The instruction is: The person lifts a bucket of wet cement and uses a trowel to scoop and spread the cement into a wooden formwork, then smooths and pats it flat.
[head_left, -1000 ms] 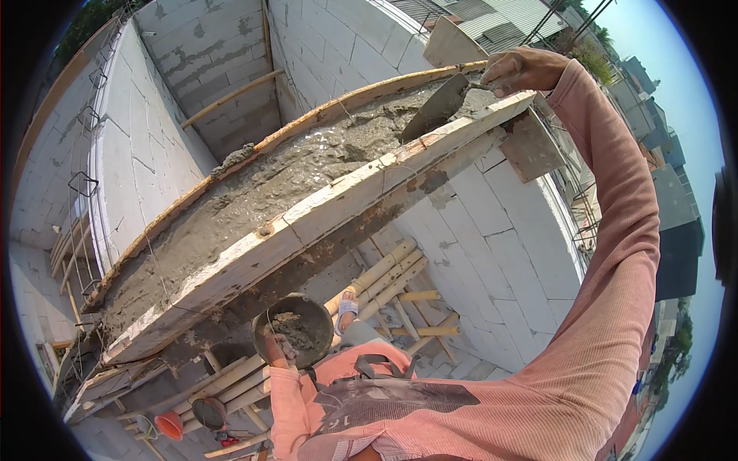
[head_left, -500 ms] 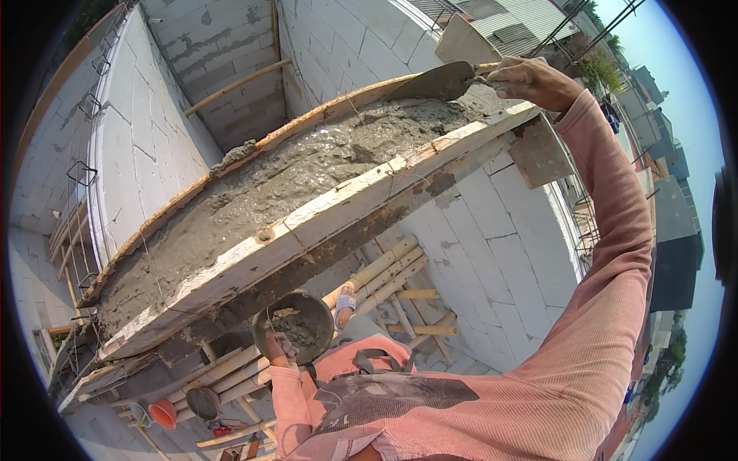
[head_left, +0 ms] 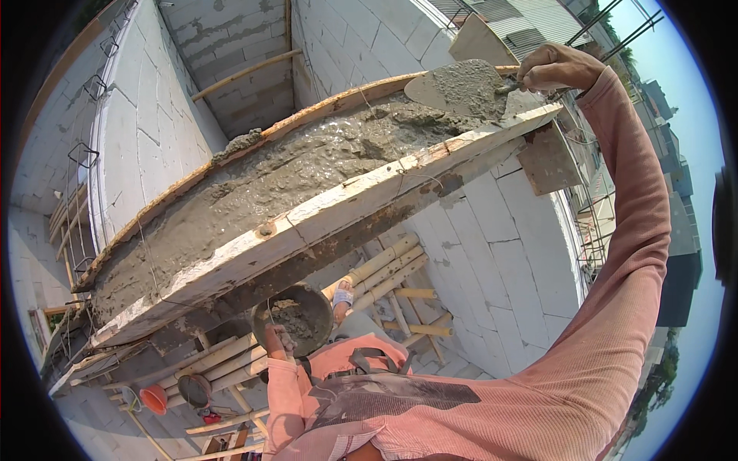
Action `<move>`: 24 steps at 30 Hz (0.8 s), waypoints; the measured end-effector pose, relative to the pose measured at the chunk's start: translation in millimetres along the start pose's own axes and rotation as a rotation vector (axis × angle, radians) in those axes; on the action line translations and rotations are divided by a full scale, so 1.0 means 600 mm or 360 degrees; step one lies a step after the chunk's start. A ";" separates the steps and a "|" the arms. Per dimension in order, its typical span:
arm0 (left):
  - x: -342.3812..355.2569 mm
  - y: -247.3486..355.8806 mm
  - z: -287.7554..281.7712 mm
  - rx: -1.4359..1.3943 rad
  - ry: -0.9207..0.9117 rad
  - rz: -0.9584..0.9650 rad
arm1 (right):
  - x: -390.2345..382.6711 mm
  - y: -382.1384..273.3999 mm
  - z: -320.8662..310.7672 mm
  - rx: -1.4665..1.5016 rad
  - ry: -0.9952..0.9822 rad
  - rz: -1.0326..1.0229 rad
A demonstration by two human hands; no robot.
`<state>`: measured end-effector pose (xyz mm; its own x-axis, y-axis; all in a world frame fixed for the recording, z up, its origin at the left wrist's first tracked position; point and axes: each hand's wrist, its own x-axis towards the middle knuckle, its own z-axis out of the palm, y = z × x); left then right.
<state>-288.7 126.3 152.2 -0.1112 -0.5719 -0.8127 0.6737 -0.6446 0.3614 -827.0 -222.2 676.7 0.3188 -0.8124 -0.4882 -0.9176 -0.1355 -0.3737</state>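
My right hand is closed around the handle of a trowel at the far right end of a long wooden formwork trough. Grey wet mortar coats the trowel's blade, which lies just above the fresh concrete filling the trough. The near form board is pale with dried cement; the far board curves behind the concrete. Low in front of my body, my left hand grips the edge of a dark round bucket with some wet mortar inside.
Bamboo poles form a scaffold below, with my sandalled foot on it. An orange bucket and another dark bucket sit lower left. Pale block walls surround the trough. Steel bars stick out at upper right.
The trowel has turned from showing its dark, tilted blade to showing a mortar-covered face. My right hand has shifted slightly right. My left hand still holds the bucket.
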 end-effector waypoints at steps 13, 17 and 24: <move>-0.020 -0.013 0.032 -0.0023 0.0326 0.0024 | 0.140 -0.057 0.092 -0.0127 -0.0283 -0.0336; -0.019 -0.008 0.042 0.0000 0.0463 -0.0063 | 0.157 -0.093 0.115 -0.0277 -0.0249 -0.0345; -0.028 -0.005 0.069 0.0058 0.0488 0.0042 | 0.101 -0.003 0.063 -0.0379 -0.0169 -0.0089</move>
<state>-319.1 116.9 184.0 0.1352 -0.4127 -0.9008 0.6460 -0.6526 0.3960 -797.0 -249.9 617.7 0.3823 -0.7375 -0.5566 -0.9238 -0.3185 -0.2125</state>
